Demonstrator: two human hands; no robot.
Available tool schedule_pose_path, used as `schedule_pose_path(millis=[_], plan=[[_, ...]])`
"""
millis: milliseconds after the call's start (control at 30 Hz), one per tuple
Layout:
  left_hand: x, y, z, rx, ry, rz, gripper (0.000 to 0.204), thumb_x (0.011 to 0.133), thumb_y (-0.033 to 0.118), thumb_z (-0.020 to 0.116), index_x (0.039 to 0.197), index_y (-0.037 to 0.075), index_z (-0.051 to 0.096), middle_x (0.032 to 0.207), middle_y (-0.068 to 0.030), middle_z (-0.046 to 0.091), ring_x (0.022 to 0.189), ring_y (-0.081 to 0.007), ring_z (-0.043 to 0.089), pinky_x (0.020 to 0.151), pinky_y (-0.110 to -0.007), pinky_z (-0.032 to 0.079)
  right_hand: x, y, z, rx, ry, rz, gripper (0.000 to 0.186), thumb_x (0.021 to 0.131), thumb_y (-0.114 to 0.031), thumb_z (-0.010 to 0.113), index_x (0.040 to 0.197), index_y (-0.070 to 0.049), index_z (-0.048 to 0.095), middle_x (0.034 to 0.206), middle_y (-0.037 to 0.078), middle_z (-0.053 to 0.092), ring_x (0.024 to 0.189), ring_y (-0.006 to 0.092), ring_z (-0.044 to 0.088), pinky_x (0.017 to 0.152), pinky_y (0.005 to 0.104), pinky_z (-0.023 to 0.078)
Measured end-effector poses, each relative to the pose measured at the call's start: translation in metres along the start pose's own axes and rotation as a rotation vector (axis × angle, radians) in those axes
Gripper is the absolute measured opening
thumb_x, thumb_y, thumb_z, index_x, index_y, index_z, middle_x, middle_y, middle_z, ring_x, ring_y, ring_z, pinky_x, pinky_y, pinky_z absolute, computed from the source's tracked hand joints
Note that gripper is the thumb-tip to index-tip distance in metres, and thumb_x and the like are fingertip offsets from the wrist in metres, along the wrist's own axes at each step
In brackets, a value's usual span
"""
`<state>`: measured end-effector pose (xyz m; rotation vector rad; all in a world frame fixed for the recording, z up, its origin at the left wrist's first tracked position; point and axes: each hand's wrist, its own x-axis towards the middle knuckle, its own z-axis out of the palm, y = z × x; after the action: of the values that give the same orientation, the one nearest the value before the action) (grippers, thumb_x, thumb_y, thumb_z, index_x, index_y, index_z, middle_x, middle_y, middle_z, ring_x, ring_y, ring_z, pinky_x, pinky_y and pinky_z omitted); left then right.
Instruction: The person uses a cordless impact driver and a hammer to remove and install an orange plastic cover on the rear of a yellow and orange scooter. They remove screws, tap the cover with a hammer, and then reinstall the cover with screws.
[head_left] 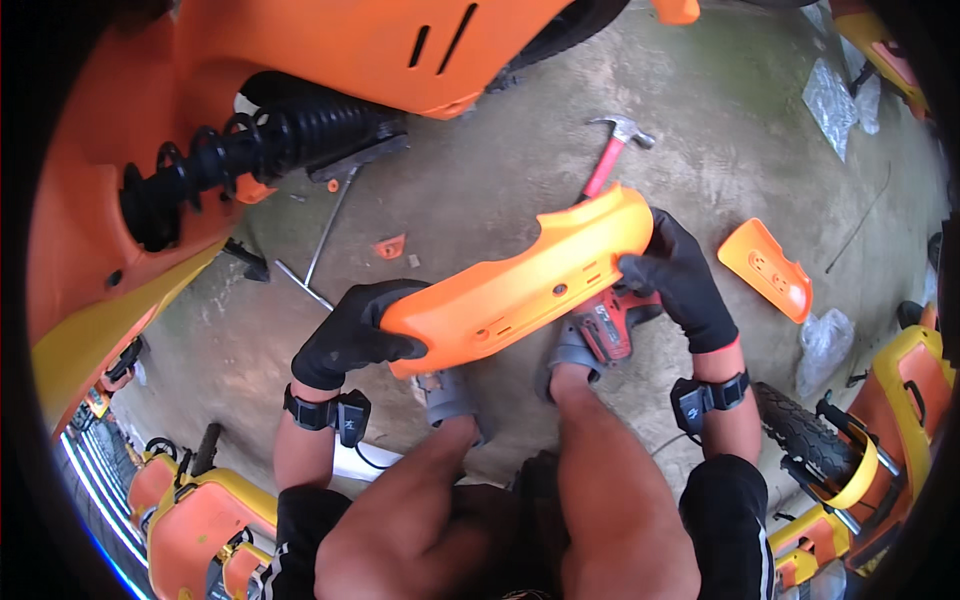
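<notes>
My left hand (358, 335), in a black glove, grips the left end of a curved orange plastic panel (500, 295) with slots and holes. My right hand (668, 270), also gloved, holds its right end, fingers wrapped round it. Below the panel, between my right hand and my grey footwear (450, 400), a red power tool (605, 330) is partly hidden. Beyond the panel a red-handled claw hammer (612, 150) lies on the floor, its lower handle hidden. A smaller orange panel (765, 268) lies to the right of my right hand.
An orange vehicle body (310, 40) with a black spring shock (200, 170) overhangs the upper left. A T-handle wrench (315, 265) and small orange piece (390, 248) lie on the concrete floor (480, 170). Plastic bags (830, 110) are at right; more orange-yellow vehicles (890, 420) flank me.
</notes>
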<state>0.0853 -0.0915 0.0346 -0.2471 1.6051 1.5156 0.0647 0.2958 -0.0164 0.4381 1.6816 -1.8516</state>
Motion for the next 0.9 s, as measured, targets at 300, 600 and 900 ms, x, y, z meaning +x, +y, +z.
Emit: schedule_pose_path(millis=[300, 600, 900], plan=[[-0.018, -0.030, -0.039, -0.036, 0.590, 0.321, 0.065, 0.075, 0.003, 0.080, 0.135, -0.002, 0.053, 0.122, -0.0094, 0.064, 0.106, -0.0170, 0.062, 0.090, -0.032, 0.052, 0.015, 0.014, 0.030, 0.469, -0.280, -0.131, 0.036, 0.091, -0.009, 0.072, 0.123, 0.001, 0.058, 0.111, 0.008, 0.066, 0.100, 0.0170, 0.067, 0.089, 0.0344, 0.057], [-0.016, -0.047, 0.000, -1.101, 0.302, 0.078, 0.066, 0.099, 0.054, 0.053, 0.146, 0.009, 0.041, 0.141, -0.0165, 0.052, 0.127, -0.0298, 0.054, 0.109, -0.046, 0.044, 0.033, 0.022, 0.056, 0.073, -0.390, -0.297, 0.022, 0.084, -0.001, 0.077, 0.103, -0.002, 0.065, 0.095, 0.001, 0.065, 0.091, 0.0088, 0.065, 0.078, 0.0267, 0.055], [0.018, -0.058, 0.003, -1.210, 0.467, 0.193, 0.079, 0.088, 0.066, 0.062, 0.137, 0.005, 0.045, 0.140, -0.0201, 0.049, 0.126, -0.0362, 0.053, 0.107, -0.054, 0.044, 0.046, 0.009, 0.057, 0.187, -0.599, -0.267, 0.035, 0.080, 0.002, 0.076, 0.114, 0.002, 0.066, 0.116, 0.011, 0.067, 0.104, 0.0165, 0.066, 0.089, 0.0311, 0.054]])
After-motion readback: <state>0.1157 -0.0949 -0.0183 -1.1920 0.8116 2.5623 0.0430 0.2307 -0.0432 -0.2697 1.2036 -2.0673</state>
